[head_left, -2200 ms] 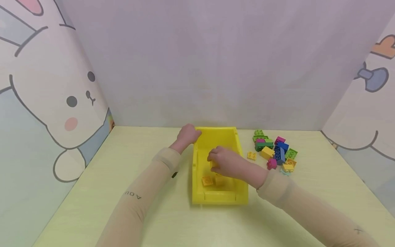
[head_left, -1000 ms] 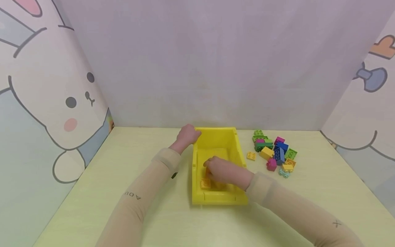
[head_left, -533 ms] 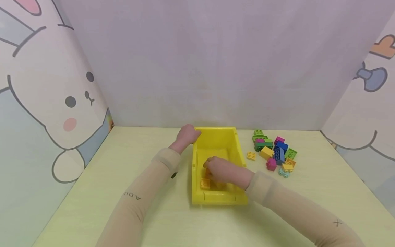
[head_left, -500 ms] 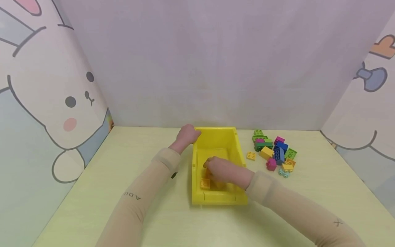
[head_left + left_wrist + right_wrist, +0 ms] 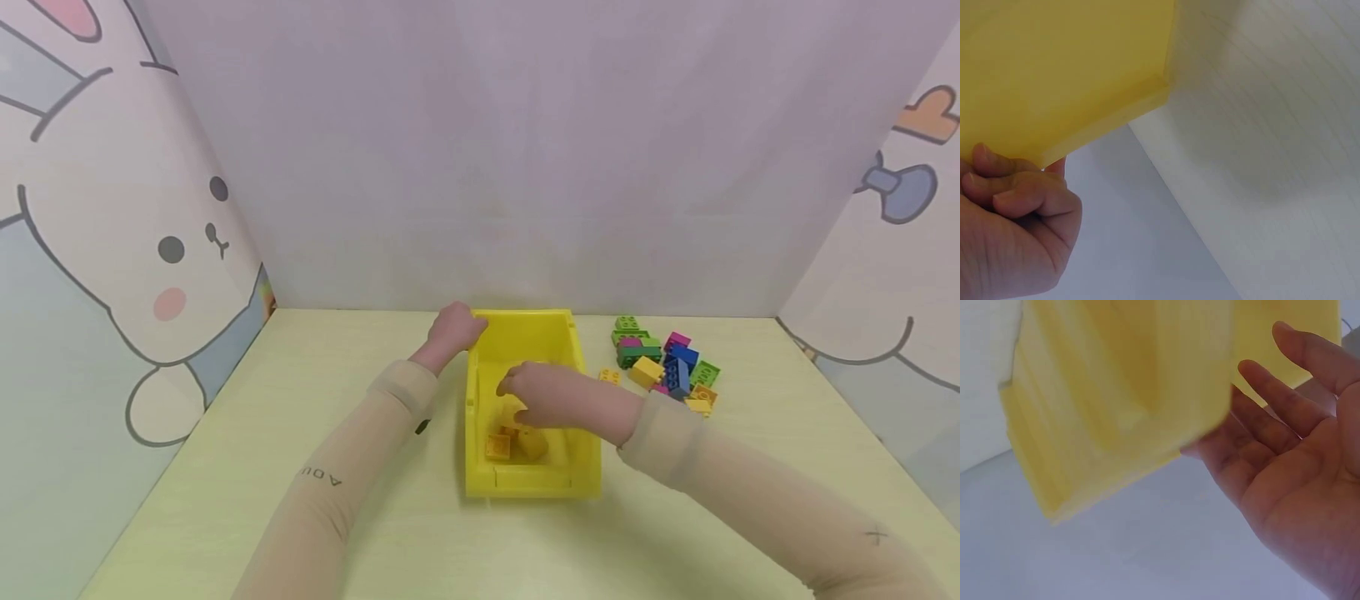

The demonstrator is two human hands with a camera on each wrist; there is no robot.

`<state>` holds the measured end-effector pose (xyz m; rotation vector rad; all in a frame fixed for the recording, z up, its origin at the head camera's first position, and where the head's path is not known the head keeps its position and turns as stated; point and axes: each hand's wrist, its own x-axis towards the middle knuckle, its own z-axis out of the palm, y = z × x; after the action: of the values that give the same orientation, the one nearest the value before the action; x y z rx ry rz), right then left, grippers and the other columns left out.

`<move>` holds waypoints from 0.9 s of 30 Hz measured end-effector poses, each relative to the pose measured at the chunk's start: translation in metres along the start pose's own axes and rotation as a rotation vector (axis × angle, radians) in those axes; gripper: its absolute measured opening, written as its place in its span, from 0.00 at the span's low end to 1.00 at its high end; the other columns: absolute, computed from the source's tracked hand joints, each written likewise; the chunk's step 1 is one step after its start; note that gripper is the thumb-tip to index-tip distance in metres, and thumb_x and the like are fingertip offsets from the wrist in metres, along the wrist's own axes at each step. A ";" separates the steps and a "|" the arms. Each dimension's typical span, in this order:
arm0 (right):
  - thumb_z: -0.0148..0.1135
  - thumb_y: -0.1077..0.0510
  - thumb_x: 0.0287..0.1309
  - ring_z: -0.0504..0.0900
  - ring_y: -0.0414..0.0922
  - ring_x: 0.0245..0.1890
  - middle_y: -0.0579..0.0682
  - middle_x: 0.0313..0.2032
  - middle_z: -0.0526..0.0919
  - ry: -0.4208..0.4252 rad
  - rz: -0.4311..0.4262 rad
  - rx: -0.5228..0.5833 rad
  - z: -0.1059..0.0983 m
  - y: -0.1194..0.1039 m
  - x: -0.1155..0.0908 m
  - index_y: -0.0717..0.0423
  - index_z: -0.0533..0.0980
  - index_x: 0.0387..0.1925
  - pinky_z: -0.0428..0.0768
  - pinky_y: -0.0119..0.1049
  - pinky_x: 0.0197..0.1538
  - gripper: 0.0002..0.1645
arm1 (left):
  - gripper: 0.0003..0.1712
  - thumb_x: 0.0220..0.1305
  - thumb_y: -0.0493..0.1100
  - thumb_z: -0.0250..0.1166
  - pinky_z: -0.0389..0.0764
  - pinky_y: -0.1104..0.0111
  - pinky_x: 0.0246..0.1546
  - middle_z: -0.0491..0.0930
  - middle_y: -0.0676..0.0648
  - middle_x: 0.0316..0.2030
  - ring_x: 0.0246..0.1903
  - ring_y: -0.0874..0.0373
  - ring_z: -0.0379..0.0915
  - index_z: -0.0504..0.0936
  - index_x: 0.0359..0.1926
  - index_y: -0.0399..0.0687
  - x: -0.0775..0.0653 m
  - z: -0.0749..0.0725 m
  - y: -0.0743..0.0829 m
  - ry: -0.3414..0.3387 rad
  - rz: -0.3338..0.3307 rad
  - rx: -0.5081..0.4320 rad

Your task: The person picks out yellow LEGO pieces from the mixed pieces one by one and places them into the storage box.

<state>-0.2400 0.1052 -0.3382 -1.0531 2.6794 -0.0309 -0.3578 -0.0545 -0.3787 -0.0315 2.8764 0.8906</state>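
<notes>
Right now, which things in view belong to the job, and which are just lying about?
Likely in the job:
yellow bin, gripped by left hand
right hand, over it
orange-yellow bricks in the bin

Seemingly just lying about:
mixed bricks on the table, untouched

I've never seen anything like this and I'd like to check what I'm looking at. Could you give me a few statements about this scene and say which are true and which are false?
1. The left hand grips the edge of the yellow bin. True.
2. The loose pile of bricks lies to the left of the bin. False: it lies to the right of the bin.
3. There are orange bricks inside the bin. True.
4. The right hand is clenched into a tight fist. False: its fingers are extended, as the right wrist view shows.
5. Both sleeves are bright red. False: they are beige.
6. A dark green brick is in the pile. True.
</notes>
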 end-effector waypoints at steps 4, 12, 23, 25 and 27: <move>0.65 0.55 0.56 0.76 0.50 0.54 0.52 0.54 0.78 0.015 -0.021 -0.022 -0.018 -0.003 -0.014 0.54 0.75 0.55 0.76 0.43 0.55 0.24 | 0.24 0.65 0.47 0.53 0.55 0.72 0.11 0.59 0.52 0.10 0.08 0.61 0.51 0.64 0.13 0.46 0.000 0.000 -0.001 -0.001 -0.002 0.001; 0.65 0.52 0.57 0.72 0.50 0.59 0.49 0.58 0.75 0.129 -0.018 -0.040 -0.042 0.001 -0.038 0.49 0.73 0.58 0.74 0.46 0.57 0.27 | 0.24 0.66 0.48 0.53 0.56 0.72 0.12 0.59 0.52 0.10 0.09 0.61 0.52 0.64 0.13 0.46 0.001 0.001 -0.002 -0.011 -0.006 0.003; 0.70 0.55 0.50 0.72 0.54 0.59 0.53 0.59 0.74 0.481 -0.097 -0.075 -0.038 0.042 -0.068 0.53 0.72 0.59 0.72 0.51 0.57 0.32 | 0.24 0.65 0.48 0.51 0.55 0.72 0.12 0.59 0.52 0.10 0.09 0.61 0.52 0.63 0.12 0.46 0.000 0.000 0.000 0.001 0.002 0.005; 0.72 0.56 0.48 0.72 0.54 0.57 0.54 0.59 0.74 0.552 -0.110 -0.078 -0.035 0.051 -0.072 0.55 0.72 0.58 0.74 0.51 0.55 0.34 | 0.24 0.65 0.48 0.51 0.55 0.72 0.12 0.59 0.52 0.10 0.09 0.61 0.52 0.63 0.12 0.46 -0.001 0.000 0.000 -0.001 -0.001 -0.002; 0.73 0.57 0.46 0.72 0.55 0.57 0.55 0.59 0.74 0.603 -0.111 -0.074 -0.031 0.060 -0.075 0.56 0.71 0.59 0.74 0.52 0.54 0.36 | 0.24 0.65 0.48 0.52 0.56 0.72 0.13 0.59 0.52 0.10 0.09 0.60 0.53 0.63 0.13 0.46 -0.001 -0.001 0.001 -0.001 -0.005 -0.008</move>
<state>-0.2350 0.1970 -0.2974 -1.3977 3.1588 -0.3203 -0.3571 -0.0543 -0.3775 -0.0397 2.8706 0.9008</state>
